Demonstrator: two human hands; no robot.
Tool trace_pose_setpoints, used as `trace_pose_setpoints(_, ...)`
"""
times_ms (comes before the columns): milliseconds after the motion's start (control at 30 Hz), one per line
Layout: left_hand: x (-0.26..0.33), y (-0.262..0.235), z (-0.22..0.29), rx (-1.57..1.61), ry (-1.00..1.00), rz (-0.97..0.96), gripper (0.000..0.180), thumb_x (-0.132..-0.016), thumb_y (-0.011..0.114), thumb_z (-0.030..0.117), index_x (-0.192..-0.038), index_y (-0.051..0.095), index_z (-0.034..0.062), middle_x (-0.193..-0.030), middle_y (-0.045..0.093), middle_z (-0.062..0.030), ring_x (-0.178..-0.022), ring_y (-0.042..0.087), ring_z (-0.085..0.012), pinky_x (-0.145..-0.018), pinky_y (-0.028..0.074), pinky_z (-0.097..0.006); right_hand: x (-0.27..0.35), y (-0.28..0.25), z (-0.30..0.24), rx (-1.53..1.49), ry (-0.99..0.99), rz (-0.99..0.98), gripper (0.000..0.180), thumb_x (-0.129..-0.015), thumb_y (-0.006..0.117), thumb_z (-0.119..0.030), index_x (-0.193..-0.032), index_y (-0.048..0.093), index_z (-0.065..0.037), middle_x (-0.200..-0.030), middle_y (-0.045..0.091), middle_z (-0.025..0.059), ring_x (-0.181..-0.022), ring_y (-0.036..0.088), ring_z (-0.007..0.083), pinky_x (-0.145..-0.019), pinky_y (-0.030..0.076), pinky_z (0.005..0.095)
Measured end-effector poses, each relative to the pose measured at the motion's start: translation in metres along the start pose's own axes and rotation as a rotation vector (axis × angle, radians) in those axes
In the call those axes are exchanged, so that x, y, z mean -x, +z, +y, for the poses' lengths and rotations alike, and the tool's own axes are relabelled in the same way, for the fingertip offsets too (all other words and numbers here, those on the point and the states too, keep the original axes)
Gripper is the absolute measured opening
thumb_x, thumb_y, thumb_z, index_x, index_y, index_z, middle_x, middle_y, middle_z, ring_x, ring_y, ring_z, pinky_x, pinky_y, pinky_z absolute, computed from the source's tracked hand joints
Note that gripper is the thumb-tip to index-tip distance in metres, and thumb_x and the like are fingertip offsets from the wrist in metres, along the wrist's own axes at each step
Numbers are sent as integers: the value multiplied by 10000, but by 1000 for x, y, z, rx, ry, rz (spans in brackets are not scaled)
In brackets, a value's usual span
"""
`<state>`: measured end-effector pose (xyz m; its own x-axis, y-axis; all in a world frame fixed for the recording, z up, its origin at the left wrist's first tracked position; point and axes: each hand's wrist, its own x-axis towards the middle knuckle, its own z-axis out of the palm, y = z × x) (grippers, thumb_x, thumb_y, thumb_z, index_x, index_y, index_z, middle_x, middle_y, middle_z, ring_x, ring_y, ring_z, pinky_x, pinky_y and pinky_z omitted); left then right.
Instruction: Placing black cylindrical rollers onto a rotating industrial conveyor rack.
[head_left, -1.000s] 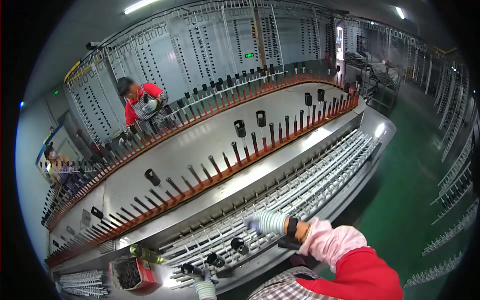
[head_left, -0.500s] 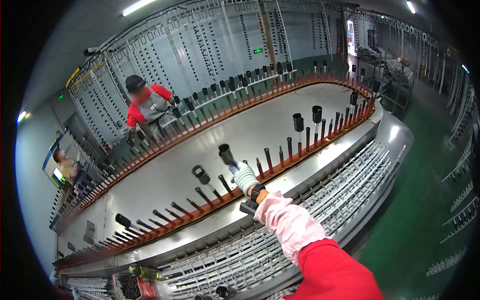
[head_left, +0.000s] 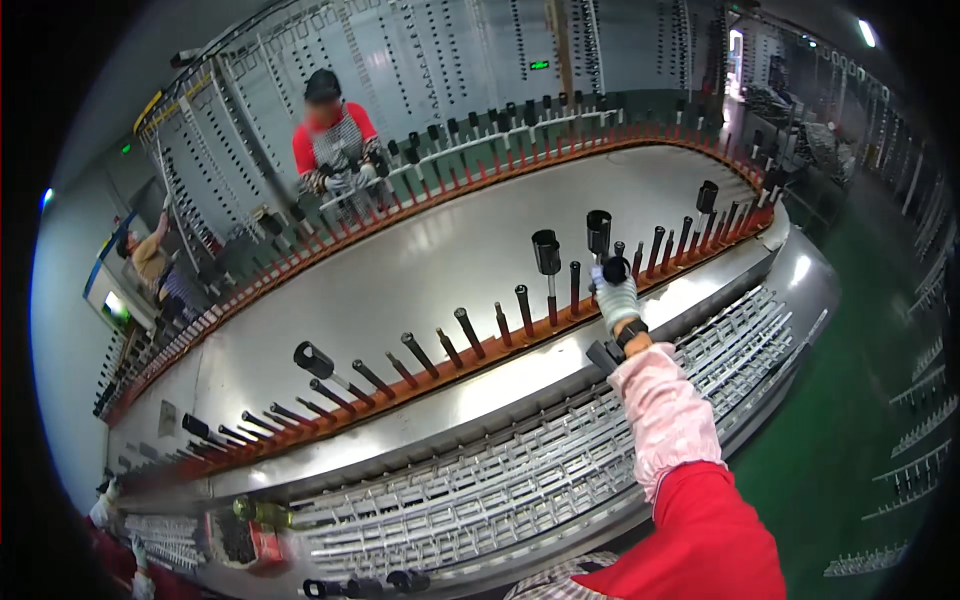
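My right hand (head_left: 617, 293), in a pale striped glove, reaches over the near side of the oval line. Its fingers are closed round a short black cup-shaped part (head_left: 615, 268); the grip is partly hidden. Just beyond it, another black cup (head_left: 598, 230) stands on a thin pale stem. A third black cup (head_left: 546, 250) is upright on its stem to the left. Several red-and-black posts (head_left: 522, 308) rise from the orange track (head_left: 470, 362). A dark blocky thing (head_left: 603, 355) shows beside my wrist, its kind unclear. My left hand is out of view.
A metal shelf holding rows of silver racks (head_left: 480, 500) lies between me and the track. At its left are a red box (head_left: 265, 545) and a green bottle (head_left: 262, 514). Co-workers stand beyond the line (head_left: 340, 150) and at the left. Black parts (head_left: 408, 580) lie at the bottom edge.
My right hand has moved right and away along the track, carrying a black cup from a post. The posts have shifted left in view; the co-worker across the line appears farther right.
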<state>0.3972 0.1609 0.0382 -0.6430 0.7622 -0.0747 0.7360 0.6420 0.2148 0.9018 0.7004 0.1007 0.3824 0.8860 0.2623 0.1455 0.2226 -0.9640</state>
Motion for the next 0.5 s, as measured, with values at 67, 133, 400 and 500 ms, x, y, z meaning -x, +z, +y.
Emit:
trace_pose_setpoints(67,-18,71,-93,412,83,69,233,-902,431,63,-1078,577,16,-945,625,-68,-811,578,-189,-733,476,-306,-1,22,-23,-100,115,24,172,-809,619,-65,-976,585,-53,-701,560,-9,-598,512,89,-506,414,275)
trace_pose_setpoints(133,-47,73,-244,1286,-53,120,157,-912,492,238,-891,542,90,-749,541,6,-652,505,-131,-580,434,-309,8,91,-44,-58,-166,29,186,-798,664,-123,-942,582,-39,-712,581,-6,-611,525,107,-571,441,286)
trace_pose_setpoints(400,-46,90,-174,865,-249,154,118,-897,505,224,-981,536,146,-733,542,6,-621,521,-136,-548,450,-317,174,41,-117,-174,-157,-628,223,-866,571,-204,-1014,588,-38,-804,611,40,-672,568,102,-576,465,257)
trace_pose_setpoints(500,-45,108,-121,1084,-366,105,143,-844,602,199,-970,544,160,-617,512,25,-454,450,-102,-366,364,-278,308,4,-126,-175,-119,-781,267,-877,539,-100,-1125,516,-5,-966,614,72,-769,612,122,-603,507,227)
